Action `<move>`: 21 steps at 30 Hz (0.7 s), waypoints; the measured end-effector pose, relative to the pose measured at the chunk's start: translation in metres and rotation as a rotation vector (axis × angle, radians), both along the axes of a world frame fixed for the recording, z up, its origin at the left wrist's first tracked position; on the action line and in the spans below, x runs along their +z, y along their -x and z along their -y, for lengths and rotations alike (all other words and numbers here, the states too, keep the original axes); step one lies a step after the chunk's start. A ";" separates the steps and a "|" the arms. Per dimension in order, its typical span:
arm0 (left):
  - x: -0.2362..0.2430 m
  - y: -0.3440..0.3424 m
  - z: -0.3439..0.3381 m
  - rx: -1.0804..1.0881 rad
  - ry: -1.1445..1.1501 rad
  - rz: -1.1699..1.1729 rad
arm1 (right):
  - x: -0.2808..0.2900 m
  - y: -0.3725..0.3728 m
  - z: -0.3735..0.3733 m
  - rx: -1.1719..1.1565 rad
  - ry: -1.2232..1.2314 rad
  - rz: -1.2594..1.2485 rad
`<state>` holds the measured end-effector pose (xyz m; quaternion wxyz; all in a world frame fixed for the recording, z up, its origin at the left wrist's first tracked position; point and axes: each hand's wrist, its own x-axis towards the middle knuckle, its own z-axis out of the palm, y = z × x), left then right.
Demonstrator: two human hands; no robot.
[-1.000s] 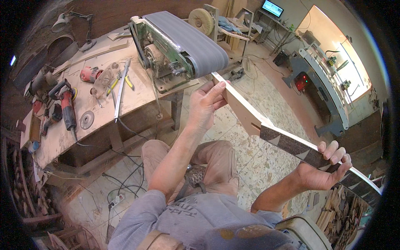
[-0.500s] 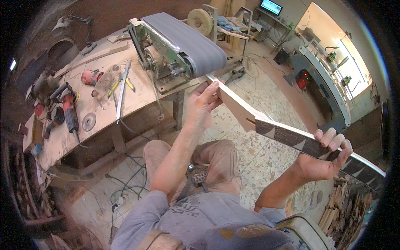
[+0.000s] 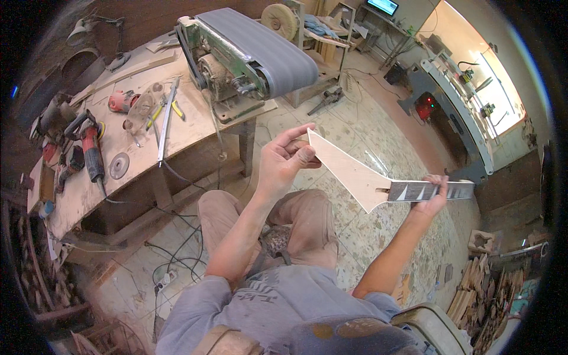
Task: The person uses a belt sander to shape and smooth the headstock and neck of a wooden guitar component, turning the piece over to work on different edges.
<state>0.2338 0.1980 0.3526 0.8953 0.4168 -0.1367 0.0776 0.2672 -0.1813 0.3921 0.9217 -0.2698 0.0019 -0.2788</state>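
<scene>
A guitar neck is held out in front of me, its pale, pointed headstock toward the left and its face turned up to me. The dark fingerboard with light triangular inlays runs off to the right. My left hand pinches the headstock's tip between thumb and fingers. Farther along, my right hand wraps round the neck at the fingerboard. Beyond my left hand stands a green belt sander with a wide grey belt, apart from the neck.
The sander is on a dusty wooden workbench at the left. An angle grinder, yellow-handled pliers and a round disc lie there. Cables trail across the floor. Wood scraps are piled at the lower right.
Both hands have drawn the guitar neck back from the sander's belt end. The neck has been turned, so the headstock's broad face and the inlays now show.
</scene>
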 end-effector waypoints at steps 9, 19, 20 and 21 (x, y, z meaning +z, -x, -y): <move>0.004 0.008 0.002 0.000 -0.235 0.085 | -0.115 -0.024 0.029 0.208 -0.274 -0.194; -0.003 0.008 0.007 -0.086 -0.263 0.049 | -0.165 -0.019 0.041 0.326 -0.399 -0.219; -0.003 0.008 0.007 -0.092 -0.261 0.053 | -0.168 -0.019 0.043 0.302 -0.380 -0.232; -0.002 0.009 0.007 -0.091 -0.289 0.055 | -0.170 -0.017 0.045 0.324 -0.386 -0.229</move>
